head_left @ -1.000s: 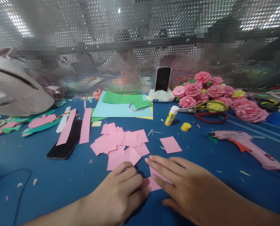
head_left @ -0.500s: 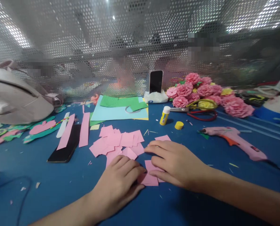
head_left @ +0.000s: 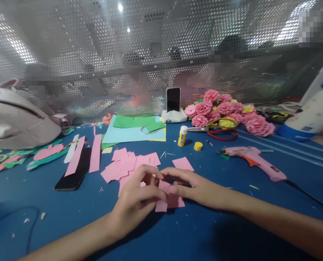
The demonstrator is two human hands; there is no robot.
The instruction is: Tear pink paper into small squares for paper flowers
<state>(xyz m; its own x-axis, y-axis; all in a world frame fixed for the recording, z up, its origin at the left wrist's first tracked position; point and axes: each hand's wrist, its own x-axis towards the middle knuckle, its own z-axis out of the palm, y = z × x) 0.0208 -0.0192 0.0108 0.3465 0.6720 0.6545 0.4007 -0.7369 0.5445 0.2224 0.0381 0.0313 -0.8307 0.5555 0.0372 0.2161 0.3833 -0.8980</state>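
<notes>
My left hand [head_left: 141, 194] has its thumb and fingers curled in a pinch at the edge of a small pink paper square [head_left: 164, 187]. Facing it, my right hand [head_left: 195, 186] has its thumb and fingers closed on the other side of that square. The square looks slightly lifted and tilted. Just under it, another pink paper piece [head_left: 176, 201] lies on the table. Beyond my fingers spreads a loose pile of pink paper squares [head_left: 126, 163], partly hidden by my left hand. A single pink square [head_left: 183, 164] lies apart, beyond my right hand.
Behind the pile are a glue stick [head_left: 182, 136], its yellow cap [head_left: 198, 146], scissors [head_left: 221, 129] and coloured sheets [head_left: 123, 135]. A pink glue gun [head_left: 259, 161] trails its cord at right. Pink paper strips [head_left: 95, 154] and a phone [head_left: 69, 181] lie left. Pink paper flowers [head_left: 205, 107] stand behind.
Both hands have risen from flat near the table into pinches around one pink square. My right hand has shifted away from the lone square, which now shows fully. The view has turned slightly right.
</notes>
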